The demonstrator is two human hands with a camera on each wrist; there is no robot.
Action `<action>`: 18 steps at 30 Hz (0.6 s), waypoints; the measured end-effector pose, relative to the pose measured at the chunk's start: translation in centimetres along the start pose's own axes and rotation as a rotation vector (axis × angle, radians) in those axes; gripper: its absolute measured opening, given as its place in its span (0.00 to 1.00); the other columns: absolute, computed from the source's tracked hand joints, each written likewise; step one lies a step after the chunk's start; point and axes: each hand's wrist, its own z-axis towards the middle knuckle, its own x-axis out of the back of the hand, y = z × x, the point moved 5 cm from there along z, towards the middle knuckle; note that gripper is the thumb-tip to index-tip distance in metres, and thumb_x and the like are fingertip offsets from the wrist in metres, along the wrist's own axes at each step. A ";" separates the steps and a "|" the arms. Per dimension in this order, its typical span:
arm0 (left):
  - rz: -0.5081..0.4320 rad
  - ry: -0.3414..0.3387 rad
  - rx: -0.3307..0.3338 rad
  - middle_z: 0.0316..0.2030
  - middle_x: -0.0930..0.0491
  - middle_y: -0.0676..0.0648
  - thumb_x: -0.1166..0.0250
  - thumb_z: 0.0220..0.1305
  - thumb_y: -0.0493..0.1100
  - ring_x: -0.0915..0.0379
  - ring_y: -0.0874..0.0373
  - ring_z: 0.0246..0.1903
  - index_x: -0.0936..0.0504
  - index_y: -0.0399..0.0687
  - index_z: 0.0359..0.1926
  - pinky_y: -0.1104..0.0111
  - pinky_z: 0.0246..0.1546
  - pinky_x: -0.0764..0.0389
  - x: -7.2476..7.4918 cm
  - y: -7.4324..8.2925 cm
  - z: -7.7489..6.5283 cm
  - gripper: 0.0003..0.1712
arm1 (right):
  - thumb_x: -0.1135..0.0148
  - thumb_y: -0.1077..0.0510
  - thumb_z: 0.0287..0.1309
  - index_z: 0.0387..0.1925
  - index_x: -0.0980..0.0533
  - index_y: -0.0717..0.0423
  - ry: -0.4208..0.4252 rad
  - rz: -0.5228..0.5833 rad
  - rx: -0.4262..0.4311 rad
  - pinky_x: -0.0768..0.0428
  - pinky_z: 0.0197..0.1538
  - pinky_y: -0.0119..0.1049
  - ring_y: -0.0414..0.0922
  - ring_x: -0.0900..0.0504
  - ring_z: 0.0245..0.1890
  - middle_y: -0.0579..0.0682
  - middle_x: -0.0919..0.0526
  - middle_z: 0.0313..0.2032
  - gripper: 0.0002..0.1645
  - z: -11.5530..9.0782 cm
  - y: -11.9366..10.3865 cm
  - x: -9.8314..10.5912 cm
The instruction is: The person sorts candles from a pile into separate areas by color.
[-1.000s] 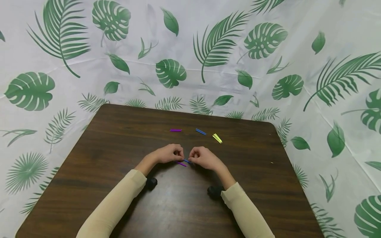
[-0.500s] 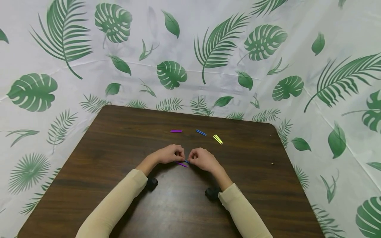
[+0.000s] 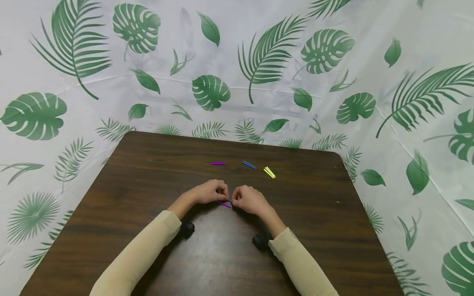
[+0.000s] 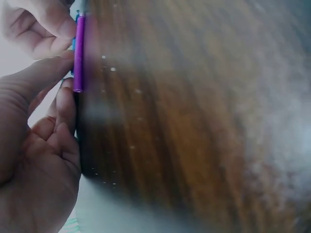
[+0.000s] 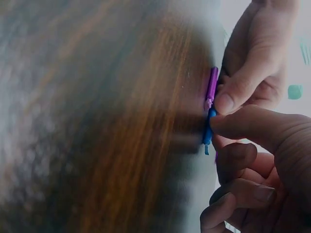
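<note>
My left hand (image 3: 209, 191) and right hand (image 3: 252, 200) meet near the middle of the table, thumbs and fingers pinching a slim blue candle (image 5: 209, 128) between them. A short wick shows at one end of it in the right wrist view. Fingers cover much of its length. Alongside lies a purple candle (image 4: 79, 53), just on the near side of the blue one in the head view. Its wick end sits close to the left thumb (image 5: 225, 103).
Farther back on the dark wood table (image 3: 155, 255) lie purple candles (image 3: 218, 163), blue candles (image 3: 249, 165) and several yellow candles (image 3: 269, 172) in separate small groups. A leaf-printed curtain (image 3: 207, 49) hangs behind the table. A tiny pale scrap (image 3: 338, 202) is at the right.
My right hand has slid slightly left, toward my left hand, and less of the blue candle shows between them. The left hand and the purple candle have stayed about where they were.
</note>
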 end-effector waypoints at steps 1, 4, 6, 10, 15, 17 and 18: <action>0.002 -0.001 0.001 0.43 0.18 0.50 0.33 0.77 0.42 0.25 0.62 0.39 0.13 0.49 0.40 0.67 0.44 0.21 0.0 0.0 0.0 0.05 | 0.30 0.54 0.65 0.33 0.15 0.44 -0.004 -0.006 -0.001 0.26 0.29 0.37 0.40 0.23 0.22 0.40 0.19 0.23 0.03 0.1 0.0 -0.1; 0.001 -0.004 0.006 0.43 0.15 0.50 0.34 0.78 0.42 0.23 0.62 0.40 0.14 0.48 0.41 0.67 0.45 0.19 0.2 -0.1 -0.2 0.05 | 0.30 0.54 0.64 0.33 0.15 0.43 -0.016 -0.014 -0.007 0.25 0.30 0.38 0.40 0.22 0.23 0.40 0.18 0.24 0.03 0.2 0.1 -0.1; -0.004 -0.005 0.008 0.42 0.14 0.51 0.34 0.78 0.41 0.22 0.62 0.39 0.14 0.47 0.42 0.66 0.46 0.19 0.4 0.0 -0.5 0.05 | 0.30 0.54 0.65 0.34 0.15 0.44 -0.024 -0.016 -0.008 0.25 0.30 0.38 0.40 0.22 0.23 0.40 0.18 0.24 0.03 0.4 0.2 0.1; -0.017 -0.015 0.018 0.40 0.14 0.50 0.35 0.79 0.42 0.22 0.61 0.37 0.15 0.46 0.44 0.66 0.44 0.19 0.5 0.1 -1.0 0.05 | 0.31 0.54 0.66 0.34 0.15 0.46 -0.018 -0.019 -0.011 0.25 0.29 0.39 0.41 0.23 0.23 0.42 0.18 0.24 0.03 0.5 0.5 1.0; -0.035 -0.052 0.031 0.39 0.14 0.49 0.34 0.78 0.43 0.21 0.61 0.36 0.16 0.47 0.46 0.67 0.42 0.19 0.2 0.4 -1.4 0.05 | 0.31 0.53 0.67 0.35 0.15 0.44 0.035 -0.026 -0.042 0.26 0.30 0.40 0.42 0.22 0.23 0.42 0.18 0.25 0.04 0.7 1.2 2.6; -0.033 -0.067 0.037 0.39 0.15 0.50 0.33 0.77 0.43 0.22 0.61 0.35 0.16 0.47 0.46 0.68 0.41 0.19 0.1 0.4 -1.6 0.04 | 0.31 0.53 0.68 0.35 0.15 0.44 0.064 -0.035 -0.058 0.26 0.30 0.40 0.42 0.22 0.24 0.42 0.18 0.26 0.04 1.0 1.6 3.3; -0.034 -0.072 0.041 0.38 0.15 0.50 0.33 0.77 0.43 0.22 0.61 0.35 0.16 0.48 0.46 0.68 0.41 0.19 0.0 0.4 -1.6 0.04 | 0.31 0.52 0.68 0.35 0.15 0.44 0.077 -0.038 -0.069 0.26 0.30 0.40 0.43 0.22 0.24 0.43 0.18 0.26 0.04 1.1 1.8 3.6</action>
